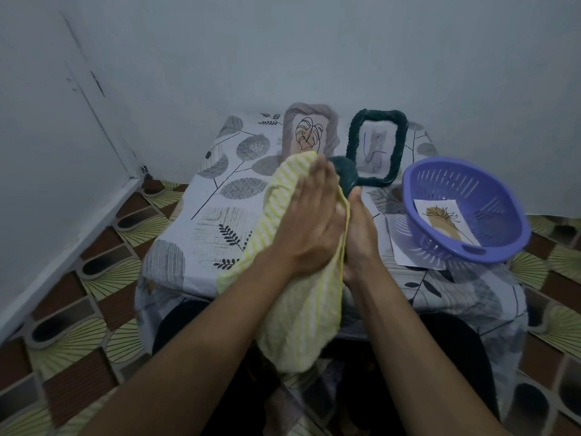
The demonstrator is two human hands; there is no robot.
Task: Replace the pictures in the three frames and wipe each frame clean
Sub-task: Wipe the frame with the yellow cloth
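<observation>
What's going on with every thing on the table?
Yellow cloth: draped over held frame, pressed by left hand.
Held dark frame: mostly covered, right hand against its far side.
Beige frame: standing, leaf picture inside.
Green frame: standing, cat picture inside.
Purple basket: one loose picture inside.

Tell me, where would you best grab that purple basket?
Probably on the purple basket the near rim, at the handle slot facing the person, reached from the front and above: the slot gives fingers a hold and the picture inside stays untouched.
</observation>
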